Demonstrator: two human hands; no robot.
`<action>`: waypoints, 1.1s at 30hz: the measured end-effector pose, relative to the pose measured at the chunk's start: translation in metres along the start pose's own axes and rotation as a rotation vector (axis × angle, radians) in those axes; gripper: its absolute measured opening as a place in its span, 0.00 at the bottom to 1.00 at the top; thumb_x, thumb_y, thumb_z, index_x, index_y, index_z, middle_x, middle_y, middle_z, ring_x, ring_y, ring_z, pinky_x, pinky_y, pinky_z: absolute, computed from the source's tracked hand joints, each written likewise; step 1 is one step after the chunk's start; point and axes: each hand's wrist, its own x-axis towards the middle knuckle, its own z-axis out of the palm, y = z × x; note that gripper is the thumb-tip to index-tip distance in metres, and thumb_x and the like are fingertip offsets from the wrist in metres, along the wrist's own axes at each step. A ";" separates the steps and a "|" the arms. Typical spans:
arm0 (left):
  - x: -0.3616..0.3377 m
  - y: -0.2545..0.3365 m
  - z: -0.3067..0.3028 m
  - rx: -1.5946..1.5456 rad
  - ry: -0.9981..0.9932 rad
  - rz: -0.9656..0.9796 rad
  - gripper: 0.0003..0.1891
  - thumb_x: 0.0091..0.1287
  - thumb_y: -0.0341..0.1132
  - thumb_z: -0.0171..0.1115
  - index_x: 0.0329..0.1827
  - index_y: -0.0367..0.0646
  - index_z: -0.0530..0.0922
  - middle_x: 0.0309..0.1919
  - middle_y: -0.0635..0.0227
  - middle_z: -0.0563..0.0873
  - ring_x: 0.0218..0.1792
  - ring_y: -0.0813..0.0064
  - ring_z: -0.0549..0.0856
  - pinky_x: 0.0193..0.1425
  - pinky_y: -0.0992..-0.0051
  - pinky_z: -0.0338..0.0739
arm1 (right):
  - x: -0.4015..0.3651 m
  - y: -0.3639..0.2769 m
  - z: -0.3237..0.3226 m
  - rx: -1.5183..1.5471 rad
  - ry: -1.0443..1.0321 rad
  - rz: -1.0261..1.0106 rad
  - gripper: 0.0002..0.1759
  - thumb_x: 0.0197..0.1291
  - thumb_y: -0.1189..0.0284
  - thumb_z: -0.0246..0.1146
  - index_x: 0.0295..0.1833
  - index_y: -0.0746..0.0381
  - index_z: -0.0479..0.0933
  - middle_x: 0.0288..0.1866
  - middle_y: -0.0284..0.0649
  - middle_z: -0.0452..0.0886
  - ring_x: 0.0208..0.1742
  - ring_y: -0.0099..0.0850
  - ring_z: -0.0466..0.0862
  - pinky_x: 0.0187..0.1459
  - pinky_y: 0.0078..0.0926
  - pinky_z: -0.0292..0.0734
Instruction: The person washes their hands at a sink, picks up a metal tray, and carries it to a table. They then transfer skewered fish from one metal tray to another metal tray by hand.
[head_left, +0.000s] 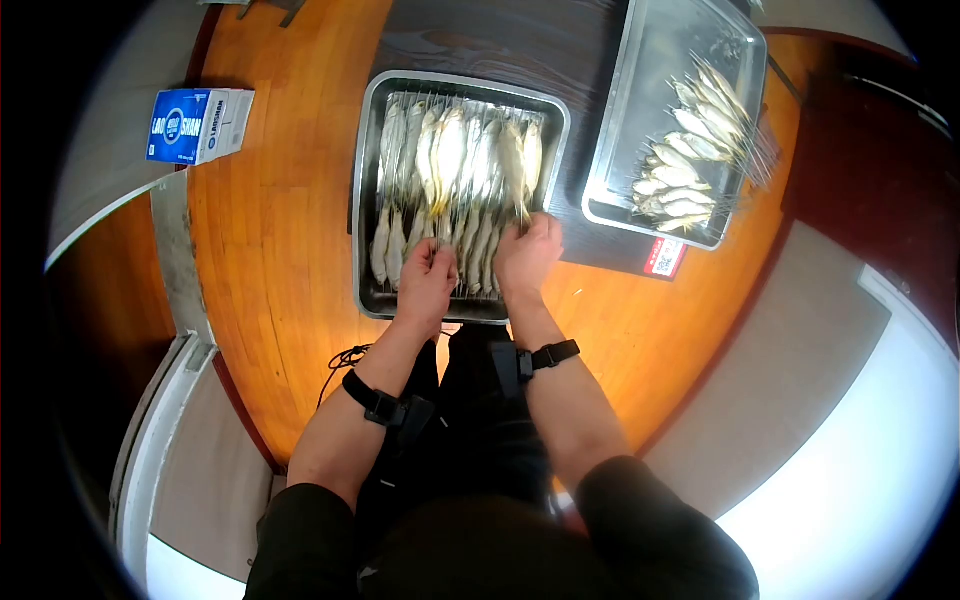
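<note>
A metal tray (362, 250) in front of me holds two rows of small silvery fish (480, 155), with thin skewers among them. My right hand (530, 255) is closed at the tail of one fish (512, 160) on the right side of the upper row, which lies over its neighbours. Over the middle of the lower row, my left hand (428, 280) is closed with its fingertips pinched together near the yellowish tails of the upper fish. What sits between those fingertips is too small to tell. The lower row of fish (396, 245) is partly hidden behind both hands.
A second metal tray (612, 150) stands to the right on the dark table (470, 40), with a pile of skewered fish (700, 130); skewer ends stick out over its right rim. A blue and white box (200, 125) is at the left. A black cable (345, 358) lies near my left forearm.
</note>
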 end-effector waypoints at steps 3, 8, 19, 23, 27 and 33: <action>0.001 -0.003 -0.003 0.005 -0.001 0.010 0.06 0.72 0.34 0.53 0.39 0.42 0.69 0.22 0.74 0.70 0.19 0.85 0.66 0.22 0.82 0.61 | -0.002 0.001 -0.001 -0.034 -0.038 0.025 0.11 0.50 0.77 0.61 0.41 0.65 0.75 0.44 0.47 0.78 0.51 0.43 0.75 0.51 0.42 0.67; 0.002 -0.002 -0.003 -0.012 -0.003 0.011 0.06 0.73 0.34 0.52 0.37 0.43 0.69 0.21 0.75 0.70 0.19 0.85 0.66 0.22 0.82 0.60 | 0.004 -0.002 -0.006 0.065 -0.063 0.038 0.07 0.52 0.77 0.59 0.38 0.67 0.75 0.34 0.49 0.80 0.37 0.47 0.80 0.39 0.39 0.73; 0.005 -0.004 -0.004 0.023 -0.008 0.010 0.06 0.73 0.33 0.52 0.38 0.43 0.69 0.21 0.75 0.70 0.19 0.85 0.66 0.22 0.82 0.60 | -0.006 0.000 -0.015 0.956 -0.152 0.412 0.05 0.60 0.77 0.60 0.35 0.64 0.70 0.23 0.35 0.74 0.24 0.21 0.74 0.27 0.19 0.67; 0.004 -0.003 -0.003 0.022 0.002 0.009 0.05 0.73 0.34 0.52 0.39 0.43 0.69 0.21 0.75 0.70 0.19 0.85 0.67 0.22 0.83 0.61 | -0.008 0.002 -0.011 1.026 -0.160 0.419 0.07 0.62 0.77 0.60 0.33 0.64 0.69 0.24 0.33 0.75 0.23 0.19 0.73 0.27 0.18 0.69; 0.003 -0.003 -0.002 0.014 -0.016 0.022 0.05 0.73 0.34 0.53 0.40 0.43 0.70 0.21 0.75 0.70 0.19 0.85 0.68 0.22 0.83 0.61 | -0.008 -0.003 -0.008 1.022 -0.154 0.351 0.05 0.61 0.77 0.61 0.35 0.65 0.71 0.25 0.33 0.75 0.23 0.18 0.73 0.27 0.18 0.69; 0.003 0.001 0.001 0.010 -0.004 0.008 0.06 0.73 0.35 0.53 0.40 0.43 0.69 0.21 0.75 0.70 0.18 0.85 0.67 0.21 0.83 0.61 | -0.005 0.001 0.014 0.899 -0.126 0.374 0.05 0.61 0.77 0.61 0.38 0.67 0.73 0.27 0.36 0.78 0.27 0.21 0.77 0.28 0.19 0.71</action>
